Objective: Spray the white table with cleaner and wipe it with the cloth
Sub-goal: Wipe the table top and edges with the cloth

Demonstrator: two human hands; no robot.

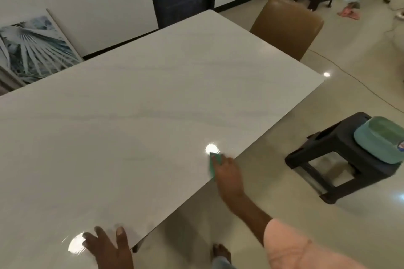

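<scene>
The white table (142,105) fills the left and middle of the head view, glossy with faint grey veins. My right hand (228,176) presses a green cloth (211,165) flat on the tabletop at its right edge; most of the cloth is hidden under my fingers. My left hand (109,247) rests flat on the near corner of the table, fingers spread and holding nothing. No cleaner bottle is visible.
A brown chair (288,28) stands at the table's far right side. A dark stool (334,159) with a teal bowl-like object (382,140) on it stands on the floor to the right. A framed picture (32,48) leans against the wall at left.
</scene>
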